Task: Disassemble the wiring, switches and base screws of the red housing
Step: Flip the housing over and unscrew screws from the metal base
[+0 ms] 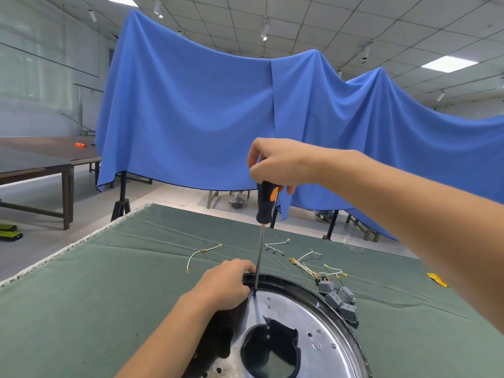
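Gripping screwdriver (266, 203) w/ R hand (275, 165) fingers; L hand (223, 286) fingers curled on housing rim (305, 286).

Screwdriver tip: my left hand (223, 285) hides where the screwdriver (263, 222) meets the metal base plate (300, 317).
Handle top: buried in my right hand (275, 165).
Housing: bottom edge cuts it off.
Gray switches (338, 298): markings too small to read.
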### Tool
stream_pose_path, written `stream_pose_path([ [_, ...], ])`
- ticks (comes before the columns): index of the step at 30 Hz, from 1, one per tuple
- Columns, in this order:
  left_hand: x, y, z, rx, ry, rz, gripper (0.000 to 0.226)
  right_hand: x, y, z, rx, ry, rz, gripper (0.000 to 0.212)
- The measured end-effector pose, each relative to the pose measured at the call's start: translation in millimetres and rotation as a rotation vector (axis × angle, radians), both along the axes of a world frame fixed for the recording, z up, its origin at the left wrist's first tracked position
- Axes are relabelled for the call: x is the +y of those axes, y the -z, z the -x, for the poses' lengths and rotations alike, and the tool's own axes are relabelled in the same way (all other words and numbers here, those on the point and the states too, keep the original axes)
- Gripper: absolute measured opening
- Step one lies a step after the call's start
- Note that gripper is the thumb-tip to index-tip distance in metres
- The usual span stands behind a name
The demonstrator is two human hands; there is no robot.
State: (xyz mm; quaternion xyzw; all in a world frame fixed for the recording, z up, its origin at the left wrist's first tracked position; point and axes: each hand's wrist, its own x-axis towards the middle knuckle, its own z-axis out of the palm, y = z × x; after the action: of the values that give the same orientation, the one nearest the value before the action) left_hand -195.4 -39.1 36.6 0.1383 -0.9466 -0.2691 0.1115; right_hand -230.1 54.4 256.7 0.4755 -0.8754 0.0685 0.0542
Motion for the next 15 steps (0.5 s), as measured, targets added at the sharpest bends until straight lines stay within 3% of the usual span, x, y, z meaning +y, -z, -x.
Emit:
stream_pose_path([
  [2,-0.2,0.0,0.7,0.001,0.000,-0.006,0.037,0.1,2.1,-0.9,-0.005,0.013,0.022,0.024],
  [6,-0.2,0.9,1.1,0.005,0.002,-0.008,0.036,-3.8,5.4,5.4,0.208,0.080,0.022,0.035],
  [8,-0.8,1.4,1.6,0.003,0.001,-0.005,0.037,-6.1,1.3,4.8,0.148,0.074,-0.016,0.023],
  [12,-1.6,2.0,2.5,-0.004,-0.001,-0.012,0.038,-0.2,-4.4,-1.1,-0.044,-0.003,-0.059,0.022],
  [15,-1.6,2.6,2.8,-0.004,0.002,-0.009,0.040,3.7,1.8,0.9,0.022,-0.014,0.031,0.016],
])
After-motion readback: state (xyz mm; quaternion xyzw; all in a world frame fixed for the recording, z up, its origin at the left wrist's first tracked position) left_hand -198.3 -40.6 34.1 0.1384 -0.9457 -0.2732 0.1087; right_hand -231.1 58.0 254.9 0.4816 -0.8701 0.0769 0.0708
